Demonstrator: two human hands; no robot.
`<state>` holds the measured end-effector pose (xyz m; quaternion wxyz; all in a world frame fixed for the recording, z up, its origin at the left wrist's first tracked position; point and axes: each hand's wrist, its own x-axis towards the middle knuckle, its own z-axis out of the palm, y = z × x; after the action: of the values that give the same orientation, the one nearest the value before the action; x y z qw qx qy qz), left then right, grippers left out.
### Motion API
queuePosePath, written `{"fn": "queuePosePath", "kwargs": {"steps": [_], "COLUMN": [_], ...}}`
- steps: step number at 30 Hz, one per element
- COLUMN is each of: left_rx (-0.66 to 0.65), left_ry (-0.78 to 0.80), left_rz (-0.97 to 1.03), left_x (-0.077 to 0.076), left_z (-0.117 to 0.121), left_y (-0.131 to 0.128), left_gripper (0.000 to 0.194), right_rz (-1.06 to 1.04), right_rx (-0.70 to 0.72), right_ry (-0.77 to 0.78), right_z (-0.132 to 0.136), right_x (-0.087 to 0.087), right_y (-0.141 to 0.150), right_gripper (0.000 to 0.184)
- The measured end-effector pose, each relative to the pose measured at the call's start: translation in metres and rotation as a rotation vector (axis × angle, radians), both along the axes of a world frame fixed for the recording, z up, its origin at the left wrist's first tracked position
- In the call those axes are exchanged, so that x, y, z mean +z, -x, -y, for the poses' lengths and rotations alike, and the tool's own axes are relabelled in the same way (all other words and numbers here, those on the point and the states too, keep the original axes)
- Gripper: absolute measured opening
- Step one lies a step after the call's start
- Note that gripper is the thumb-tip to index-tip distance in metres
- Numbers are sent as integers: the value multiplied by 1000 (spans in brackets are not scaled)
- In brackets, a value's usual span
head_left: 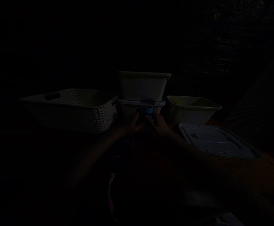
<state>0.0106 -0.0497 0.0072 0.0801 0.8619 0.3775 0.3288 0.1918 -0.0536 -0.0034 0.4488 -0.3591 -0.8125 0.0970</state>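
Pale object, too dark to identify, at the lower edge; to its left, a white cable. Slightly apart, the left hand and right hand flank a clear, blue-banded container before two stacked tubs; whether either grips it cannot be told. Sides: perforated basket, open tub, flat lid.

The perforated basket is dim off-white, patterned with small dark holes; the upper tub and lower tub are greyed cream; the open tub is similarly pale, yellowish green inside; the flat lid is bluish grey with 1 black mark near a corner; the small container shows blue; the cable is white and magenta; the table is reddish brown.
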Motion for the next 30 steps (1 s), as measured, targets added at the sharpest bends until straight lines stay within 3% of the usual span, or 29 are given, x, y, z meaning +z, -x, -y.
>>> {"fn": "queuePosePath", "kwargs": {"steps": [30], "left_rx": [-22], "left_ry": [-22], "left_rz": [-4], "left_x": [1], "left_z": [1], "left_y": [0], "left_gripper": [58], "right_rz": [3], "right_rx": [-7], "right_ry": [-16], "right_z": [-1], "right_x": [-2], "right_y": [-1], "right_gripper": [46]}}
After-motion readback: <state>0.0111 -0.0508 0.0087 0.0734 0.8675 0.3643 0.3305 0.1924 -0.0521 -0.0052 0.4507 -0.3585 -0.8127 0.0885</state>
